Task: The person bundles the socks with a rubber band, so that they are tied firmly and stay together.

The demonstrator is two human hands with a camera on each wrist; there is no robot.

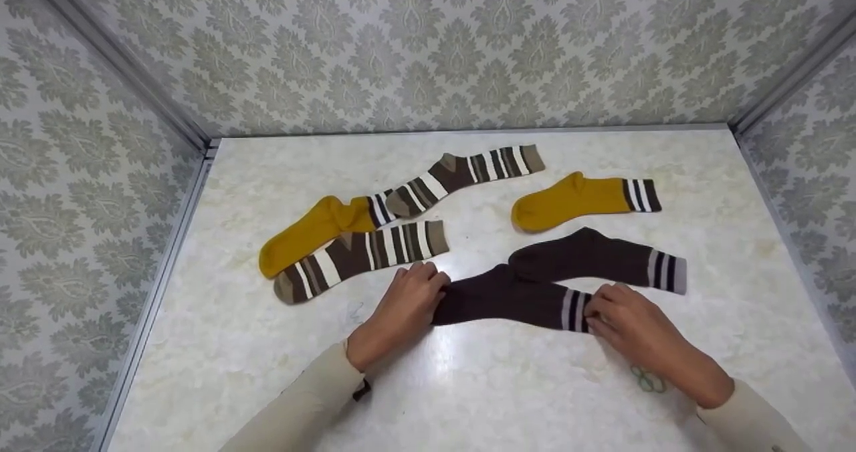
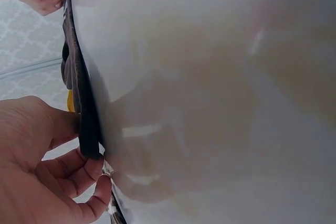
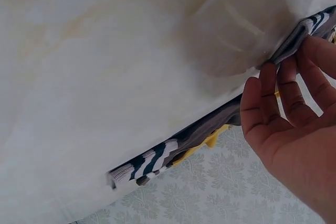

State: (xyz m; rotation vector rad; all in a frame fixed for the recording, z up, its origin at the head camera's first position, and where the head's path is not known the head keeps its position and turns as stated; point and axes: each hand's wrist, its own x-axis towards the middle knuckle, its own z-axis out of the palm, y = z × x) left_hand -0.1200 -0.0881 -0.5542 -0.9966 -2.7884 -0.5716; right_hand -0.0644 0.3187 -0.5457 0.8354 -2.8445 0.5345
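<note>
A dark brown sock with a striped grey cuff lies stretched between my two hands near the table's middle. My left hand grips its toe, thumb on one side and fingers at the other in the left wrist view. At the opposite end my right hand pinches the striped cuff. A second dark sock lies just behind, its toe meeting the first one's heel. Close beyond my left hand is a brown, white and olive striped sock.
A mustard sock lies at the left, partly under another striped sock. A second mustard sock is at the back right. Patterned panels wall the white table. A small green looped mark shows near my right wrist.
</note>
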